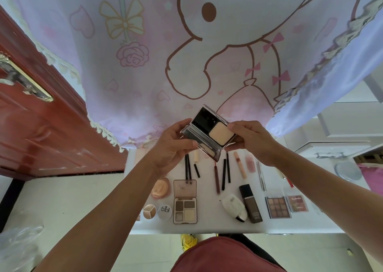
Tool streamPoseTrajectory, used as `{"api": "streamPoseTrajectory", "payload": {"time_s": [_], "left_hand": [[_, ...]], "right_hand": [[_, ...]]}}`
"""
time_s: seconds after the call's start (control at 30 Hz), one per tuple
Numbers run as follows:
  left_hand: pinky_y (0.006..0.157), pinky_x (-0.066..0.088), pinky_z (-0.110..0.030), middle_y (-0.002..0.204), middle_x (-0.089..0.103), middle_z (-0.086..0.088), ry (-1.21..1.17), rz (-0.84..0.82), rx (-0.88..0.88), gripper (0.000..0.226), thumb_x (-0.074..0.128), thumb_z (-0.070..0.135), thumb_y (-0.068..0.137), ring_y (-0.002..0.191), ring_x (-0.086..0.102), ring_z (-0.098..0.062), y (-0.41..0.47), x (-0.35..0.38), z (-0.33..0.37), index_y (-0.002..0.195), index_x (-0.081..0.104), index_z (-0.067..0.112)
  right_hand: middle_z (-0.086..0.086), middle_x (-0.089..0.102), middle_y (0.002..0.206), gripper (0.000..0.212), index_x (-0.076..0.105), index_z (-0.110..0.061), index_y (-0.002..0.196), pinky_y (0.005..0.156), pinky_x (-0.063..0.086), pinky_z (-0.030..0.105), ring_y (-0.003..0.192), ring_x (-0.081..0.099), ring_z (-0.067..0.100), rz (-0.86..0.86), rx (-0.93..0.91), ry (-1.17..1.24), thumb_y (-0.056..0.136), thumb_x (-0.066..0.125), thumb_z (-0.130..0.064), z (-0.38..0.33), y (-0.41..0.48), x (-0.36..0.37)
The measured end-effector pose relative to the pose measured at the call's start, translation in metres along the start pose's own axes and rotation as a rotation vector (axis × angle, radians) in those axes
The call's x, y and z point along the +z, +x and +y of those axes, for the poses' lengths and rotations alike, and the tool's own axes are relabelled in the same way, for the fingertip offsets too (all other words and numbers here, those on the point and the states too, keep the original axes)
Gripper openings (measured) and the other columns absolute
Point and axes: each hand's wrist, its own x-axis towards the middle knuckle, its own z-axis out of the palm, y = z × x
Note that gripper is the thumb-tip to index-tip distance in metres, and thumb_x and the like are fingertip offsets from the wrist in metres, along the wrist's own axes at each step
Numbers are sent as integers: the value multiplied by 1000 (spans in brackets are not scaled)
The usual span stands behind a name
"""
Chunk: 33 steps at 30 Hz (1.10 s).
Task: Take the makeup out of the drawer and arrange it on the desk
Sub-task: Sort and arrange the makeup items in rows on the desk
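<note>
An open silver powder compact with a dark mirror and a beige powder pan hangs in the air above the white desk. My left hand grips its left side and my right hand pinches its right edge. Below on the desk lie an open eyeshadow quad, a peach round puff, a nine-pan palette, a dark foundation bottle, a white case and several pencils and tubes. No drawer is in view.
A pink cartoon curtain hangs behind the desk. A red wooden door with a metal handle stands at the left. White cabinets and a round mirror are at the right. A plastic bag lies on the floor.
</note>
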Motion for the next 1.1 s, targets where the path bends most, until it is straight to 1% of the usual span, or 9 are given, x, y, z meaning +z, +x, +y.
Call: {"api": "streamPoseTrajectory", "payload": {"time_s": [0.1,0.3,0.4,0.57,0.67,0.73,0.83,0.97,1.1], "left_hand": [[85,57,-41,110,63,-17,-63,34,-1,66,66,-14,70,102,63,-32,1,-6,3,130,50,6],[67,56,-32,83,69,-3,-36,48,-8,28,62,8,73,77,65,-16,2,-12,8,102,63,9],[67,56,-33,85,67,-5,16,10,-29,31,66,14,73,79,62,-19,2,-16,8,103,66,8],[69,54,-35,97,62,-15,131,-25,-133,50,71,31,68,84,60,-27,4,-17,5,110,64,3],[69,54,-33,90,65,-14,133,-26,-186,44,72,33,66,79,63,-26,5,-17,2,100,67,6],[69,55,-33,85,68,-12,114,-18,-224,37,72,34,64,75,65,-26,5,-17,0,92,68,9],[67,54,-31,85,66,-12,77,4,-298,34,71,31,68,74,64,-24,6,-20,-3,94,63,9],[71,53,-34,86,65,-11,61,90,-300,20,65,29,82,77,62,-23,13,-19,-8,90,63,11],[75,57,-40,91,66,-14,238,191,-202,20,57,21,93,88,64,-28,21,-19,-14,100,65,4]], "right_hand": [[7,74,94,24,68,-18,106,76,61,31,92,72,23,-8,60,70,103,44,-19,1,-1,1],[10,74,107,25,64,-11,120,76,58,32,97,71,25,-171,181,151,101,47,-13,9,-2,3],[17,72,105,25,66,-9,118,74,57,33,93,70,28,-150,188,197,101,49,-18,8,2,3],[14,73,90,24,70,-8,109,64,55,27,79,70,23,-57,173,151,98,54,-22,3,10,-4],[18,73,85,24,72,-1,98,58,56,23,66,69,18,-105,210,119,93,61,-22,6,12,-3],[17,73,85,27,71,0,97,58,57,23,68,71,20,-158,259,154,91,63,-25,10,11,-4],[22,73,96,33,70,2,102,60,58,24,77,72,24,-218,304,180,85,66,-26,18,7,-6],[25,72,97,23,70,2,102,58,58,23,77,73,25,-91,335,226,89,66,-16,36,6,-7],[24,73,94,20,68,4,104,56,58,22,74,73,24,72,363,347,91,65,-10,50,4,-12]]}}
